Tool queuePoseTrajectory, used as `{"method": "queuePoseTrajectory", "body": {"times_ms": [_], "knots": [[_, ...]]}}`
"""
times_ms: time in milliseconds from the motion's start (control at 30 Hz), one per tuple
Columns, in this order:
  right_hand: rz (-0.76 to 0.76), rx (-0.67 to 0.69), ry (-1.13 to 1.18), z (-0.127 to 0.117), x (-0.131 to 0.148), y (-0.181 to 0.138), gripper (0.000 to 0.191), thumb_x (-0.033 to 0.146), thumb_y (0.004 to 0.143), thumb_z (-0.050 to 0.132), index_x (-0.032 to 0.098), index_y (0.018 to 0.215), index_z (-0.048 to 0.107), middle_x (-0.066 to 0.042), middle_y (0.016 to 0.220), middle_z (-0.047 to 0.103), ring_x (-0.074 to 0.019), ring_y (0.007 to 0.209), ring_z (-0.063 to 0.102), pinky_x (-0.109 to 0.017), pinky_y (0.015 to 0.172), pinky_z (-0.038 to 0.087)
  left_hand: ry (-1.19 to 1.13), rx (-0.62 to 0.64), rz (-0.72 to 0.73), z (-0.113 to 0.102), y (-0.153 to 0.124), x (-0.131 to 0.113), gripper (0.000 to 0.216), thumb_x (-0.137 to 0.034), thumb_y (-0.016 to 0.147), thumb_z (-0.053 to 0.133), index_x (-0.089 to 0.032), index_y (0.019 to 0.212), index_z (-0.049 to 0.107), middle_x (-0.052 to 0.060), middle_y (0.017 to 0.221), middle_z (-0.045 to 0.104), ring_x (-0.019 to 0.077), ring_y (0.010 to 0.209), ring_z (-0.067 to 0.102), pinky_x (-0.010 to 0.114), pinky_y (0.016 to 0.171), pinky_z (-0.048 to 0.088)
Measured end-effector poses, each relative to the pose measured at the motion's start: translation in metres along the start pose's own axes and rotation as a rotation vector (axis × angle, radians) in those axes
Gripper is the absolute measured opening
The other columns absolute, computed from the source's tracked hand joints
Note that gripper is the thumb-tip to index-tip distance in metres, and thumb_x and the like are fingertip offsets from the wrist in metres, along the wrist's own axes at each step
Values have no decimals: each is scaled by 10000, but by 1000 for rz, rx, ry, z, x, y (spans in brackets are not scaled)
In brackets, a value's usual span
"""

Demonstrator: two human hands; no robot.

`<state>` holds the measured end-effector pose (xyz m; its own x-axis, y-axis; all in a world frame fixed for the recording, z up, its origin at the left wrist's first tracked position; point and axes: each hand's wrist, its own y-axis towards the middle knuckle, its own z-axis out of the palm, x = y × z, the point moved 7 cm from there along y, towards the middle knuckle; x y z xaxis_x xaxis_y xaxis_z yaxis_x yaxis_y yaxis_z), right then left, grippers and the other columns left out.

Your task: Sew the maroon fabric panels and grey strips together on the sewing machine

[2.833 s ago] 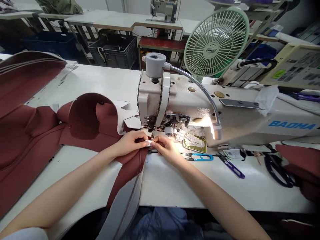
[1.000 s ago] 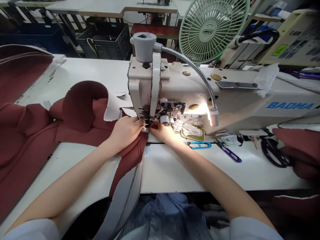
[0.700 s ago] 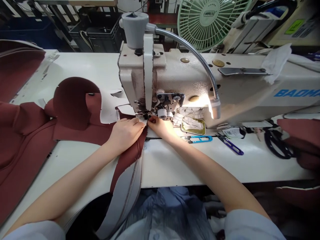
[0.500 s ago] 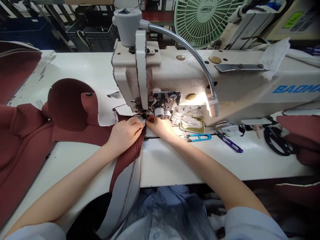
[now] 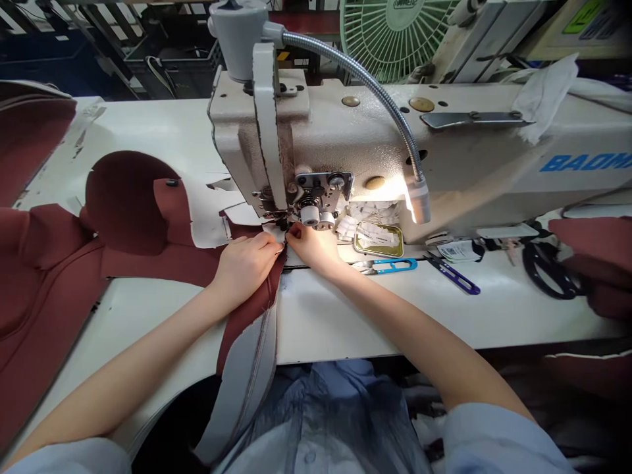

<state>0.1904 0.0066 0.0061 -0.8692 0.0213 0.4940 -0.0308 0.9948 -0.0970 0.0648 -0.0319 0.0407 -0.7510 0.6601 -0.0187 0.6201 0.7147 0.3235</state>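
Note:
A dark red fabric cover with a grey-white backing runs under the head of a sewing machine and hangs over the table's front edge. My left hand is closed on the fabric's edge, just in front of the presser foot. Close beside it, my right hand pinches at the same edge with thumb and forefinger. The fingertips of both hands nearly meet near the needle, and the exact bit of cloth between them is too small to make out. A lamp lights the machine bed.
Right of my hands lie blue thread snips, purple thread snips, black-handled scissors and a small tray of white labels. More red fabric spreads leftward over the white table. A green fan stands behind.
The view has shifted slightly, so the machine sits a little higher and further left. Both hands stay at the fabric edge by the presser foot, with little visible movement.

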Motion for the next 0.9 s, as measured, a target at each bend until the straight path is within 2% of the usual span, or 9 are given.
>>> {"method": "queuePoseTrajectory", "body": {"times_ms": [200, 333, 400, 500, 667, 733, 900], "knots": [[-6, 25, -76, -3, 5, -1, 188, 299, 892, 503, 225, 906, 675, -43, 870, 706, -218, 792, 646, -268, 646, 454, -71, 87, -5, 9, 0, 1, 242, -187, 952, 472, -175, 926, 712, 52, 892, 656, 195, 792, 582, 336, 698, 429], [-39, 40, -99, -4, 7, -3, 203, 322, 930, 499, 204, 949, 664, -65, 901, 704, -217, 802, 650, -271, 661, 460, -227, 55, 21, 13, -1, 4, 250, -180, 957, 453, -156, 948, 702, 90, 1090, 653, 217, 966, 549, 349, 840, 479], [-88, 32, -82, -6, 7, -9, 210, 322, 949, 492, 186, 974, 650, -68, 877, 699, -212, 785, 647, -275, 672, 465, -264, 50, 69, 14, -1, 3, 250, -175, 959, 447, -152, 959, 696, 88, 1112, 664, 220, 994, 539, 365, 885, 480], [-244, -8, -26, -8, 8, -28, 167, 234, 957, 482, 162, 995, 628, -75, 919, 684, -198, 808, 634, -286, 718, 480, -256, 48, 113, 13, 0, 2, 252, -182, 963, 446, -147, 969, 695, 82, 1068, 691, 230, 992, 550, 387, 889, 486], [-681, -99, -97, 4, 20, -74, 220, 133, 942, 477, 124, 1111, 619, -123, 1123, 643, -224, 999, 564, -348, 876, 479, -228, 55, 130, 13, 1, 1, 283, -203, 983, 417, -140, 1053, 684, 77, 1091, 699, 225, 995, 578, 391, 887, 496], [-737, -117, -195, 13, 21, -81, 255, 121, 956, 444, 119, 1145, 616, -131, 1162, 633, -224, 993, 551, -356, 855, 481, -218, 53, 141, 14, 2, 1, 279, -205, 985, 419, -142, 1051, 683, 74, 1104, 694, 221, 1009, 577, 384, 902, 491], [-745, -75, -386, 24, 22, -74, 266, 97, 956, 411, 105, 1116, 624, -147, 1112, 625, -234, 928, 529, -362, 719, 465, -198, 44, 99, 19, 9, 0, 308, -196, 998, 382, -148, 954, 684, 75, 1014, 676, 203, 960, 560, 355, 883, 479]]}}
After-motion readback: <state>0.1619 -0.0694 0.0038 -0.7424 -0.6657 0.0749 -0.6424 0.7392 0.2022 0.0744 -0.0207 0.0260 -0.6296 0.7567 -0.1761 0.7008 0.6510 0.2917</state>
